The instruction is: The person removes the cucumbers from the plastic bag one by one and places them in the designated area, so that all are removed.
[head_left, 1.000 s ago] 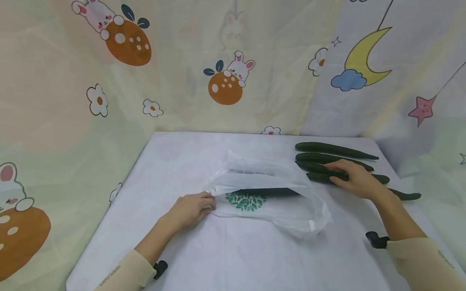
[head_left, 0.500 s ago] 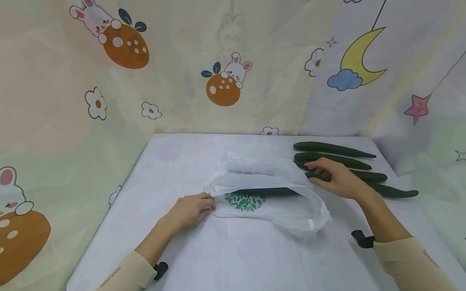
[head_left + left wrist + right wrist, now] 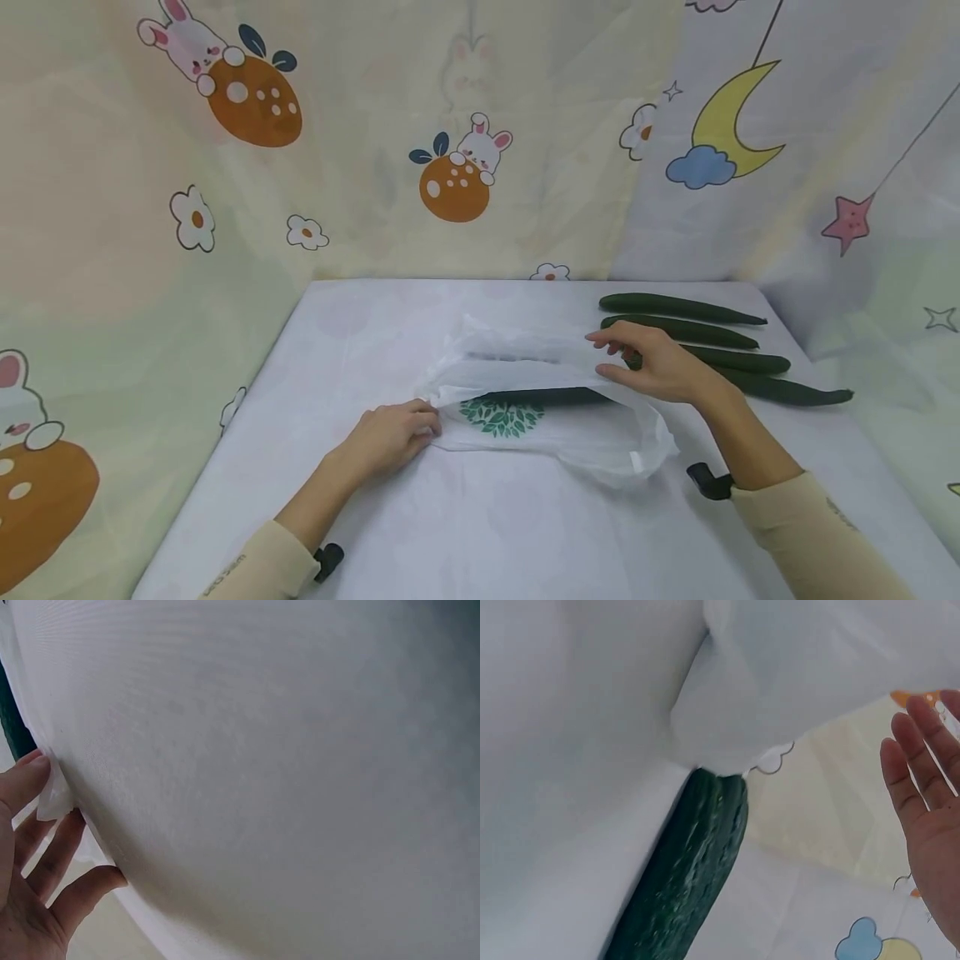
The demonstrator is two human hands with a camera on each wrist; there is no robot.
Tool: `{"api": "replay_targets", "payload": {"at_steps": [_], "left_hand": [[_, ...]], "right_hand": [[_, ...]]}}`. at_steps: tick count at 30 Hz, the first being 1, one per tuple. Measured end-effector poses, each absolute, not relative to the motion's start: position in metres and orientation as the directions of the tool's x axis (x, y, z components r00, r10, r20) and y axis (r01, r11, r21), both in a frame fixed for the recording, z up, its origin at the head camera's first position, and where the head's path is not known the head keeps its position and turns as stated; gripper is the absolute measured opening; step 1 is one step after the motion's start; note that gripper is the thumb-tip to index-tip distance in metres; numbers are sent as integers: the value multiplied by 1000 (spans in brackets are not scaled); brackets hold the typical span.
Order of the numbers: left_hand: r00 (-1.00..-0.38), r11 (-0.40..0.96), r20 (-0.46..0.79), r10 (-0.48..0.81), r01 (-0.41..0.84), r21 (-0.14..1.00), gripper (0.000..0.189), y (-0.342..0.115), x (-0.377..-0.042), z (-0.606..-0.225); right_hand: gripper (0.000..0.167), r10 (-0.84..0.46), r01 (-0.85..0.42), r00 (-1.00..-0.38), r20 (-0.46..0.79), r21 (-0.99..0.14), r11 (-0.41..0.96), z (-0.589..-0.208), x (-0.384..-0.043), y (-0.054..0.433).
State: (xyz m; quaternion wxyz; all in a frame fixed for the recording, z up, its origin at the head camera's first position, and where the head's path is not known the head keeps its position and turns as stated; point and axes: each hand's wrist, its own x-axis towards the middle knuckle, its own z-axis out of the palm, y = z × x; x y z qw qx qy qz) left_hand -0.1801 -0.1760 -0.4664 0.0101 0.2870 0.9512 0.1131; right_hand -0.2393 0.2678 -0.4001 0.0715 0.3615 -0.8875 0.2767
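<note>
A white plastic bag (image 3: 592, 437) with a green leaf print lies mid-table, its mouth partly spread. Inside it a dark green cucumber (image 3: 555, 397) shows through the opening. At the bag's left end my left hand (image 3: 390, 433) pinches the plastic; the left wrist view shows thumb and finger on a folded bit of it. My right hand (image 3: 652, 362) hovers by the bag's upper right edge, holding nothing, its fingers fairly straight in the right wrist view. Beneath and behind it lie several loose cucumbers, one being the lowest cucumber (image 3: 787, 389). A cucumber (image 3: 686, 877) also fills part of the right wrist view.
The farthest cucumber (image 3: 682, 307) lies near the back right of the white table (image 3: 375, 333). A printed cloth backdrop (image 3: 360, 150) rises behind the table and along its sides. Small black wrist devices sit at both cuffs.
My right hand has moved left from over the cucumbers to the bag's right edge, holding nothing. My left hand stays on the bag, and the cucumbers lie as before.
</note>
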Motion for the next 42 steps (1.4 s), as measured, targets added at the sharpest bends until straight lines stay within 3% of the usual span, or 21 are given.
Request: {"api": "replay_targets", "payload": {"at_steps": [12,26,35,42], "left_hand": [[-834,809,58,549,547,212,12,-178,-180,-469],[-842,821,32,538,532,208,12,-178,-181,-469],[-837,815,35,547,541,207,11,-178,-184,-469],[-847,825,9,532,520,221,10,-179,-183,-468]], "right_hand": [[39,-679,-686,-696,236,-498,530,-391,-230,223],[34,-779,-733,-595,198,-531,425,-396,-218,181],[31,-808,-615,-589,-18,-639,462,-398,-207,168],[40,-815,-619,-562,-144,-580,530,-406,-206,161]]}}
